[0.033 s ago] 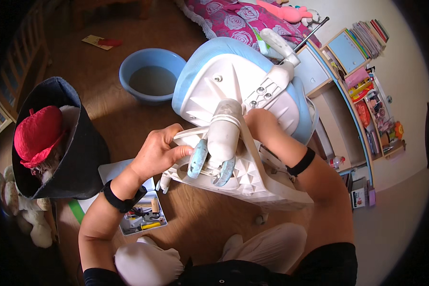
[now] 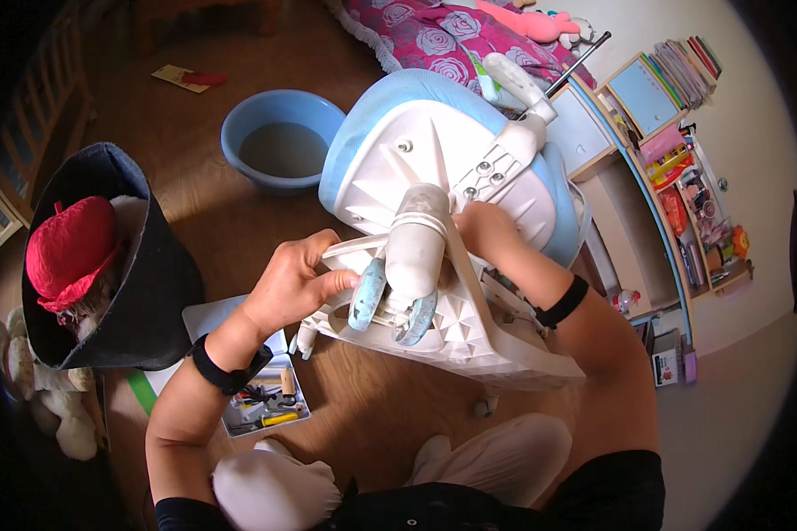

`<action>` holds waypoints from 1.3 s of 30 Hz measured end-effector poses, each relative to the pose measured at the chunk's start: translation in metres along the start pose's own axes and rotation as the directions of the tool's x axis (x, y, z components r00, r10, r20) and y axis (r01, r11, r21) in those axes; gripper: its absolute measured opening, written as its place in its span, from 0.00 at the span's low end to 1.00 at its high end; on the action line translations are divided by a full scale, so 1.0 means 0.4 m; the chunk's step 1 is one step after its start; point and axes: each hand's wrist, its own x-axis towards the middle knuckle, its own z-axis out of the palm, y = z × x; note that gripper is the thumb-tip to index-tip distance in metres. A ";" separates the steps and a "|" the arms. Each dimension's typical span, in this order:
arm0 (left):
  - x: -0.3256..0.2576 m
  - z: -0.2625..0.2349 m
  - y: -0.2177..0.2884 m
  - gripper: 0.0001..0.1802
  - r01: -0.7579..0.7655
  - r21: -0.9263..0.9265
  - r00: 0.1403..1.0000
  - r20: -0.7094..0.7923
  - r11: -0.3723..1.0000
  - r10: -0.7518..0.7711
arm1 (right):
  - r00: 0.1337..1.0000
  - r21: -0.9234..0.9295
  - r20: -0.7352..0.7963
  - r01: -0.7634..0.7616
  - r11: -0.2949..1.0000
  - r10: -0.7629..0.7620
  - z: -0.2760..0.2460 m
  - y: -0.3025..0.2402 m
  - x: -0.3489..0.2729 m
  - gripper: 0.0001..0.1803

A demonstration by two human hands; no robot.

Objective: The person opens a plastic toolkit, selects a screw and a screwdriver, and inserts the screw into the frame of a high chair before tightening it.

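A child's swivel chair lies tipped over before me, its white seat underside (image 2: 421, 137) with pale blue cushion rim facing me. The white plastic base (image 2: 469, 323) points toward me, with a centre post (image 2: 416, 239) and a worn blue caster wheel (image 2: 368, 294). My left hand (image 2: 294, 279) is closed on a leg of the base, thumb against that wheel. Behind the post, my right hand (image 2: 487, 228) is curled close to the armrest bracket (image 2: 496, 168) and its bolts. Its fingertips are mostly hidden, so what they hold cannot be made out.
An open tool case (image 2: 266, 419) with several tools lies by my left knee. A dark bin (image 2: 142, 292) holding a red hat stands left, a blue basin (image 2: 283, 181) beyond. A shelf desk (image 2: 633, 239) stands right, a bed with pink cover (image 2: 443, 40) at the back.
My right hand and wrist have shifted very slightly. The chair and my left hand look the same.
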 end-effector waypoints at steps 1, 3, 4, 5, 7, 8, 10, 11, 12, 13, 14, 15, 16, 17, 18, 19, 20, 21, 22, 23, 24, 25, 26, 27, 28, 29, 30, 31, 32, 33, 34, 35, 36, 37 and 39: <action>0.000 0.002 -0.002 0.20 -0.009 0.006 1.000 -0.001 1.000 0.009 | 0.989 0.181 0.043 -0.145 0.973 0.140 0.003 0.008 0.003 0.15; -0.002 0.003 -0.007 0.20 -0.010 -0.011 1.000 -0.008 1.000 0.010 | 0.974 0.423 0.119 -0.225 0.878 0.193 0.013 0.011 -0.002 0.16; -0.002 0.004 -0.009 0.20 -0.012 -0.023 1.000 -0.014 1.000 0.012 | 0.954 0.631 0.202 -0.301 0.715 0.223 0.016 0.011 -0.006 0.16; -0.001 0.005 -0.010 0.20 -0.013 -0.025 1.000 -0.010 1.000 0.013 | 0.953 0.631 0.202 -0.304 0.714 0.226 0.021 0.012 -0.004 0.16; 0.000 0.007 -0.013 0.20 0.000 -0.046 1.000 -0.007 0.999 0.000 | 0.954 0.598 0.206 -0.300 0.743 0.219 0.033 0.014 0.005 0.14; 0.000 0.006 -0.010 0.20 0.001 -0.046 1.000 -0.006 0.999 -0.001 | 0.953 0.598 0.207 -0.301 0.743 0.219 0.035 0.016 -0.001 0.14; -0.001 0.003 0.003 0.21 -0.003 0.010 1.000 -0.007 1.000 0.003 | 0.967 0.872 0.194 -0.248 0.423 0.167 0.039 0.024 -0.024 0.13; -0.003 0.004 -0.001 0.21 -0.001 0.011 1.000 -0.009 1.000 0.002 | 0.967 0.872 0.194 -0.247 0.423 0.164 0.039 0.027 -0.029 0.13; -0.006 0.004 -0.007 0.21 0.003 -0.015 1.000 -0.015 1.000 -0.003 | 0.978 0.909 0.176 -0.204 0.364 0.108 0.040 0.030 -0.033 0.12; -0.005 0.005 -0.013 0.20 0.005 -0.042 1.000 -0.015 0.999 -0.005 | 0.987 0.940 0.152 -0.163 0.298 0.059 0.041 0.036 -0.036 0.11; -0.003 0.006 -0.011 0.20 0.003 -0.042 1.000 -0.013 0.999 -0.004 | 0.987 0.941 0.152 -0.163 0.297 0.062 0.043 0.041 -0.039 0.11; -0.001 0.007 -0.006 0.20 0.001 -0.039 1.000 -0.008 0.999 -0.001 | 0.987 0.948 0.153 -0.158 0.278 0.041 0.044 0.047 -0.041 0.12; -0.001 0.007 -0.001 0.20 0.001 -0.035 1.000 -0.005 0.999 -0.001 | 0.988 0.954 0.154 -0.153 0.257 0.017 0.045 0.051 -0.044 0.13; -0.001 0.007 0.001 0.20 0.001 -0.032 1.000 -0.005 0.999 -0.001 | 0.988 0.955 0.153 -0.152 0.255 0.016 0.050 0.056 -0.046 0.13; -0.001 0.006 0.003 0.20 -0.012 -0.018 1.000 -0.004 1.000 0.012 | 1.000 0.833 0.008 -0.012 0.553 0.010 0.056 0.061 -0.047 0.12; -0.002 0.005 0.002 0.20 -0.022 -0.005 1.000 -0.002 1.000 0.022 | 0.991 0.605 -0.125 0.109 0.788 -0.041 0.058 0.059 -0.050 0.12; -0.002 0.006 0.000 0.20 -0.020 -0.003 1.000 -0.001 1.000 0.020 | 0.991 0.608 -0.124 0.109 0.787 -0.041 0.058 0.053 -0.054 0.12; -0.003 0.006 -0.003 0.20 -0.028 -0.002 1.000 -0.005 1.000 0.028 | 0.956 0.366 -0.290 0.150 0.918 -0.041 0.055 0.043 -0.060 0.11; -0.002 0.006 -0.005 0.20 -0.037 -0.001 0.999 -0.014 0.999 0.036 | 0.893 0.095 -0.442 0.143 0.985 -0.087 0.047 0.034 -0.063 0.10; -0.002 0.006 -0.005 0.20 -0.035 0.002 0.999 -0.016 0.999 0.036 | 0.892 0.096 -0.443 0.147 0.985 -0.090 0.043 0.033 -0.064 0.10; -0.001 0.006 -0.005 0.20 -0.017 -0.027 1.000 -0.008 0.999 0.016 | 0.877 0.163 -0.470 0.200 0.966 -0.102 0.040 0.033 -0.063 0.08; -0.001 0.008 -0.005 0.20 0.000 -0.058 1.000 0.004 0.998 0.000 | 0.861 0.226 -0.498 0.249 0.942 -0.108 0.038 0.038 -0.066 0.08; -0.001 0.007 -0.002 0.20 -0.002 -0.057 1.000 0.005 0.998 0.002 | 0.860 0.226 -0.499 0.249 0.942 -0.107 0.040 0.048 -0.061 0.08; -0.001 0.005 0.002 0.20 -0.011 -0.038 1.000 0.002 0.999 0.011 | 0.831 0.227 -0.502 0.395 0.890 -0.241 0.045 0.062 -0.048 0.07; -0.002 0.004 0.004 0.20 -0.018 -0.018 1.000 -0.001 1.000 0.018 | 0.780 0.229 -0.505 0.533 0.815 -0.369 0.047 0.074 -0.038 0.06; -0.002 0.004 0.002 0.20 -0.017 -0.015 1.000 -0.001 1.000 0.017 | 0.780 0.231 -0.506 0.534 0.813 -0.369 0.046 0.084 -0.032 0.06; -0.001 0.004 -0.002 0.20 -0.040 0.016 0.999 -0.010 0.999 0.040 | 0.796 0.207 -0.471 0.519 0.829 -0.381 0.045 0.092 -0.028 0.05; -0.001 0.004 -0.004 0.20 -0.063 0.045 0.998 -0.019 0.997 0.064 | 0.811 0.179 -0.434 0.504 0.845 -0.392 0.042 0.097 -0.022 0.05; -0.003 0.004 -0.003 0.20 -0.062 0.045 0.998 -0.021 0.997 0.063 | 0.811 0.180 -0.433 0.506 0.844 -0.394 0.039 0.098 -0.017 0.05; -0.005 0.004 -0.001 0.21 -0.034 0.022 0.999 -0.019 0.999 0.035 | 0.764 0.056 -0.476 0.521 0.852 -0.436 0.035 0.098 -0.013 0.07; -0.005 0.003 0.001 0.21 -0.010 -0.002 1.000 -0.016 1.000 0.010 | 0.713 -0.071 -0.511 0.522 0.850 -0.480 0.029 0.099 -0.009 0.10; -0.004 0.004 -0.001 0.21 -0.012 -0.002 1.000 -0.017 1.000 0.012 | 0.712 -0.073 -0.512 0.522 0.850 -0.481 0.026 0.097 -0.003 0.10; -0.002 0.005 -0.004 0.21 -0.032 0.007 0.999 -0.013 0.999 0.032 | 0.586 -0.231 -0.516 0.607 0.760 -0.625 0.023 0.093 0.002 0.12; -0.002 0.005 -0.004 0.21 -0.050 0.018 0.999 -0.011 0.999 0.050 | 0.443 -0.382 -0.491 0.665 0.642 -0.750 0.024 0.086 0.007 0.14; 0.000 0.007 0.004 0.21 -0.053 0.026 0.999 -0.011 0.998 0.053 | 0.426 -0.322 -0.519 0.706 0.631 -0.741 0.032 0.065 0.002 0.12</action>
